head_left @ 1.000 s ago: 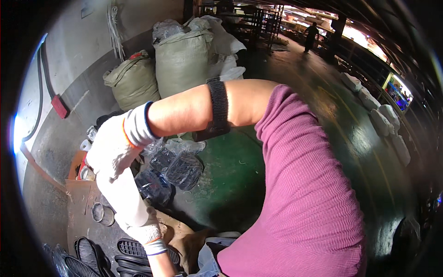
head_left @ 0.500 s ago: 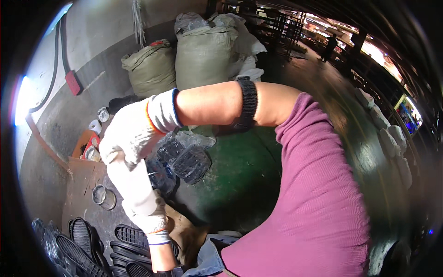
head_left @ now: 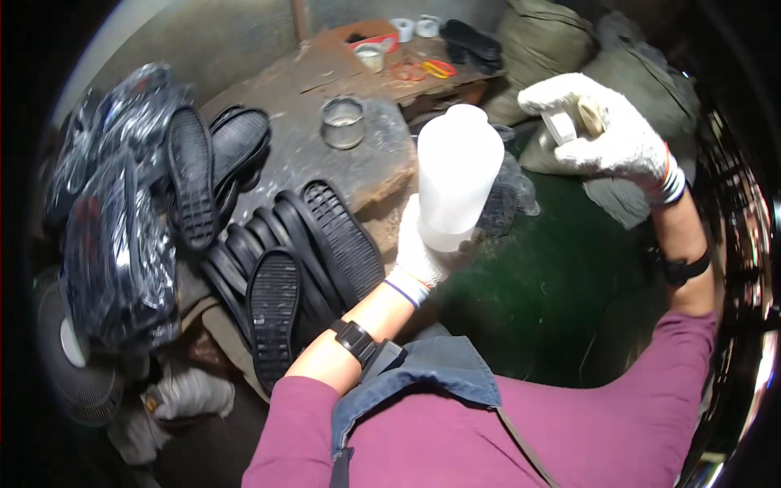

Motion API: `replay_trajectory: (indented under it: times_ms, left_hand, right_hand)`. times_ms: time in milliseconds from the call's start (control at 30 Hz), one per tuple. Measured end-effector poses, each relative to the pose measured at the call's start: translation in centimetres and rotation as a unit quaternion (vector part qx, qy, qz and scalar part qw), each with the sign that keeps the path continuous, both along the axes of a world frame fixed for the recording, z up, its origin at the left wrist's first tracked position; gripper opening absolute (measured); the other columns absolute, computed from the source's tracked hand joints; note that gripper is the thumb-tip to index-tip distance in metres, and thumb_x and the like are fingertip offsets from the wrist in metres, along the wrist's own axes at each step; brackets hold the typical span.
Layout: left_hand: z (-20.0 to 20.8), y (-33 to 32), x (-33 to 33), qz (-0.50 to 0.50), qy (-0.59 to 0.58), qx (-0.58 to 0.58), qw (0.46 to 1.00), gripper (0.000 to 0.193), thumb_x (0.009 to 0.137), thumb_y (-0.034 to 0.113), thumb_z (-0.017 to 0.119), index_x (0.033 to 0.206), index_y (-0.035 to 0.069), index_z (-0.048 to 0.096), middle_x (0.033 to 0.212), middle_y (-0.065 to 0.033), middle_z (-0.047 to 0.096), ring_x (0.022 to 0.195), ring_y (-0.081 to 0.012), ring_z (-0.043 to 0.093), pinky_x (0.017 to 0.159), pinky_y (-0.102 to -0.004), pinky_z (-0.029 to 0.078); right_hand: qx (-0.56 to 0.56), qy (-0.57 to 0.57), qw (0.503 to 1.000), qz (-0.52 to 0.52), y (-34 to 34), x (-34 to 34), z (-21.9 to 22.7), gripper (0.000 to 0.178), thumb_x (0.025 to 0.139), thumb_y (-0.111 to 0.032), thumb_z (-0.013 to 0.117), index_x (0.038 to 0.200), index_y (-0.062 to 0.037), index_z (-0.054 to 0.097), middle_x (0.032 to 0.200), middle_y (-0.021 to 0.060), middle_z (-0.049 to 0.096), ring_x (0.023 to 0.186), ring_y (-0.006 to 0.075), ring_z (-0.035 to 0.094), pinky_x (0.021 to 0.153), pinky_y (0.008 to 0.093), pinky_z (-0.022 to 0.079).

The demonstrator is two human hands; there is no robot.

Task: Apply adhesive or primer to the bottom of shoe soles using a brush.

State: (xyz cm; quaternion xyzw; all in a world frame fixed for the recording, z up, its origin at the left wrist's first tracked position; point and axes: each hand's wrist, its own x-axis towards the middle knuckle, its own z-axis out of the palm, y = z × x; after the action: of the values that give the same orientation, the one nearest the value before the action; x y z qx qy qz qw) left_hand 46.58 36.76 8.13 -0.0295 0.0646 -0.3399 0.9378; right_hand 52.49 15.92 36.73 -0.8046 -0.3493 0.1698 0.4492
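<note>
My left hand (head_left: pixel 425 254), in a white knit glove, is closed around the lower part of a white plastic bottle (head_left: pixel 460 175). The bottle stands nearly upright, tilted slightly. Off to the right and raised, my gloved right hand (head_left: pixel 614 138) grips a small white cap (head_left: pixel 560 128) between thumb and fingers. A yellowish patch shows at its fingertips; I cannot tell whether it is part of the glove. Left of the bottle, black ridged shoe soles (head_left: pixel 275 297) stand in a row on the worktable (head_left: pixel 285 159).
More black soles (head_left: pixel 192 175) lie beside plastic-wrapped bundles (head_left: pixel 122 244) at the left. A glass jar (head_left: pixel 342 122), yellow-handled scissors (head_left: pixel 439 68) and a white cup (head_left: pixel 370 56) stand farther back. Large sacks (head_left: pixel 541 45) lean at the back right. A fan (head_left: pixel 77 366) is at lower left.
My hands were together at the bottle; now they are apart, the right one out to the right with the cap. The view has swung toward the table and soles.
</note>
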Motion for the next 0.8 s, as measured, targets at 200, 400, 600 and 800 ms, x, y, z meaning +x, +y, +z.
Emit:
replay_trajectory:
  times_ms: [200, 400, 600, 800]
  left_hand:
    - [0.4, 1.4, -1.6, 0.04, 0.035, -0.041, 0.998, 0.065, 0.094, 0.064, 0.049, 0.137, 0.016, 0.059, 0.121, -0.0151, 0.065, 0.091, -0.0376, 0.064, 0.06, -0.038, 0.057]
    - [0.1, 3.7, -2.5, 0.227, -0.049, 0.186, 0.955, 0.042, 0.091, 0.034, 0.069, 0.122, 0.008, 0.058, 0.105, -0.0123, 0.066, 0.086, -0.0327, 0.067, 0.062, -0.0376, 0.056]
    - [1.6, 5.3, -1.7, 0.268, -0.357, 0.878, 0.175, 0.018, 0.088, 0.029, 0.071, 0.087, 0.011, 0.069, 0.08, -0.0095, 0.068, 0.079, -0.0337, 0.064, 0.073, -0.0433, 0.047]
    - [3.3, 6.5, -1.4, 0.217, -0.388, 0.894, 0.053, 0.025, 0.09, 0.035, 0.068, 0.083, 0.011, 0.07, 0.078, -0.0117, 0.067, 0.07, -0.0341, 0.06, 0.068, -0.043, 0.044]
  right_hand:
    - [0.092, 0.104, 0.986, -0.089, 2.4, 1.0, -12.5, 0.058, 0.089, -0.016, 0.077, 0.141, -0.0038, 0.056, 0.132, 0.01, 0.062, 0.113, 0.0152, 0.059, 0.089, 0.0307, 0.054]
    - [0.148, 0.2, 0.964, -0.099, 8.4, 3.6, -18.1, 0.062, 0.095, -0.028, 0.071, 0.15, -0.0111, 0.05, 0.102, -0.0021, 0.065, 0.063, 0.0005, 0.048, 0.049, 0.0165, 0.036]
    - [0.162, 0.309, 0.936, -0.057, 10.4, 6.4, -20.7, 0.067, 0.094, -0.033, 0.069, 0.153, -0.0106, 0.046, 0.092, -0.0025, 0.063, 0.064, 0.0002, 0.049, 0.048, 0.0153, 0.035]
    - [0.227, 0.32, 0.919, -0.044, 12.0, 8.0, -22.4, 0.054, 0.098, -0.037, 0.066, 0.144, -0.0118, 0.055, 0.094, -0.0082, 0.063, 0.077, -0.0021, 0.055, 0.053, 0.0127, 0.038]
